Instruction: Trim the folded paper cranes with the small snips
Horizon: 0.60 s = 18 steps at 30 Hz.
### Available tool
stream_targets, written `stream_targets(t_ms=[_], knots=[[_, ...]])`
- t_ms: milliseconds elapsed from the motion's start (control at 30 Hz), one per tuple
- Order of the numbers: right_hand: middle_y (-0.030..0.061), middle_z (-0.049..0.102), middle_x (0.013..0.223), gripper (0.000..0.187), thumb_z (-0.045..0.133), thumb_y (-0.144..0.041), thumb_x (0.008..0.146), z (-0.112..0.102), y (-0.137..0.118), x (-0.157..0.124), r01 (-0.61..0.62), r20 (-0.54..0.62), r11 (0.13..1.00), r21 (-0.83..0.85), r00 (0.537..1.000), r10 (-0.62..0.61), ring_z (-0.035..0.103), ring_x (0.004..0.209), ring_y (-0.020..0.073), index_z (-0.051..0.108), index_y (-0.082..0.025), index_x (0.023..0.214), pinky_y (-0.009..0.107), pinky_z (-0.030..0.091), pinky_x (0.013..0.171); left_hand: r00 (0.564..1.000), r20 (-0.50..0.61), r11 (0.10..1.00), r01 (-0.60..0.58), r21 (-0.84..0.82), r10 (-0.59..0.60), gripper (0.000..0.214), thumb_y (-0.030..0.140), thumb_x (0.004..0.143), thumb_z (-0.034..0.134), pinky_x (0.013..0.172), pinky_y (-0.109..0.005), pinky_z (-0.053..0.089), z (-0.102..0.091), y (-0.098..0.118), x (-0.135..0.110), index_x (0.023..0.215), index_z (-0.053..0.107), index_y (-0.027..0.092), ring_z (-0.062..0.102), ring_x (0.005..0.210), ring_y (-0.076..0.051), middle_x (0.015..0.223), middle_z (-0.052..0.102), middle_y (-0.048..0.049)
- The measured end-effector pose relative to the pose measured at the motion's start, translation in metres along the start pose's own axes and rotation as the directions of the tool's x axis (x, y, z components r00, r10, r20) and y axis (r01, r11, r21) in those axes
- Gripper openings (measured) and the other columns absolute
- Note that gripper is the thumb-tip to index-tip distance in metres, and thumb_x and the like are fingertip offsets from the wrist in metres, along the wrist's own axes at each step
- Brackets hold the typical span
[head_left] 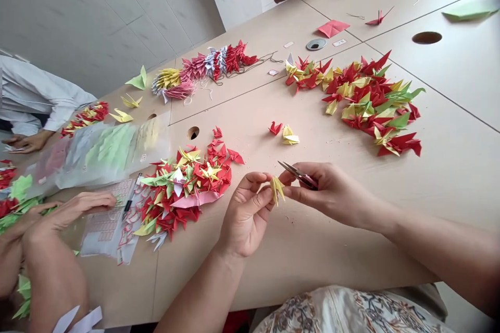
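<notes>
While scissors (301, 176) hover, cranes (289, 138) lie beyond.

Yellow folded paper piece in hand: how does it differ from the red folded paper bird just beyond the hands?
The yellow folded paper piece is pinched in the left hand; the red folded paper bird rests on the table. The piece is yellow, the bird red. Both are folded paper.

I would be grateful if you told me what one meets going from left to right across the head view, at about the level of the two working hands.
A co-worker's hand → pen → pile of folded paper → left hand → yellow folded paper → scissors → right hand.
</notes>
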State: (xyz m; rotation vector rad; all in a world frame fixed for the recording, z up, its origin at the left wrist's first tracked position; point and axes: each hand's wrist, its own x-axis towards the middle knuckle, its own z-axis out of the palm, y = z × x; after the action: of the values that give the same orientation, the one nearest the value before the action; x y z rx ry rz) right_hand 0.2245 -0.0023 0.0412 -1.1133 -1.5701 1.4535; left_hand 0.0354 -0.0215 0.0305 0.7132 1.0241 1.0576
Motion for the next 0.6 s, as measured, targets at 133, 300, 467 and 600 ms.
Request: stream_targets(t_ms=[133, 300, 467, 600], knots=[[-0.0041, 0.046, 0.056, 0.014, 0.066, -0.031, 0.085, 0.001, 0.015, 0.004, -0.037, 0.004, 0.999, -0.035, 0.999, 0.037, 0.034, 0.051, 0.0101, 0.071, -0.021, 0.076, 0.026, 0.026, 0.045, 0.996, 0.04, 0.997, 0.078, -0.029, -0.077, 0.029, 0.021, 0.069, 0.089, 0.075, -0.025, 0.06, -0.005, -0.007, 0.004, 0.088, 0.066, 0.023, 0.069, 0.081, -0.011, 0.096, 0.07, 0.0005], [-0.0065, 0.034, 0.053, 0.021, 0.066, -0.041, 0.088, -0.001, 0.016, 0.004, -0.04, 0.032, 0.999, -0.029, 0.999, 0.041, 0.029, 0.048, 0.0097, 0.074, -0.022, 0.084, 0.026, 0.024, 0.044, 0.994, 0.069, 0.991, 0.088, -0.098, -0.082, 0.031, 0.022, 0.07, 0.089, 0.079, -0.025, 0.059, -0.007, -0.013, 0.012, 0.088, 0.064, 0.025, 0.068, 0.083, -0.011, 0.095, 0.065, 0.0029], [-0.0081, 0.031, 0.053, 0.021, 0.069, -0.04, 0.088, 0.001, 0.015, 0.0, -0.015, 0.081, 0.998, -0.067, 0.997, 0.02, 0.028, 0.047, 0.0093, 0.076, -0.021, 0.092, 0.025, 0.023, 0.041, 0.991, 0.109, 0.983, 0.098, -0.158, -0.081, 0.032, 0.024, 0.07, 0.092, 0.077, -0.02, 0.058, -0.011, -0.018, 0.012, 0.083, 0.063, 0.024, 0.067, 0.083, -0.009, 0.096, 0.06, 0.0046], [-0.006, 0.047, 0.058, 0.014, 0.061, -0.02, 0.091, 0.003, 0.019, -0.005, 0.014, 0.068, 0.987, -0.161, 0.998, -0.003, 0.037, 0.051, 0.0088, 0.074, -0.018, 0.094, 0.023, 0.03, 0.046, 0.981, 0.163, 0.976, 0.132, -0.175, -0.104, 0.027, 0.017, 0.072, 0.091, 0.071, -0.017, 0.055, -0.013, -0.016, 0.012, 0.083, 0.067, 0.021, 0.063, 0.078, -0.007, 0.093, 0.06, 0.0031]])
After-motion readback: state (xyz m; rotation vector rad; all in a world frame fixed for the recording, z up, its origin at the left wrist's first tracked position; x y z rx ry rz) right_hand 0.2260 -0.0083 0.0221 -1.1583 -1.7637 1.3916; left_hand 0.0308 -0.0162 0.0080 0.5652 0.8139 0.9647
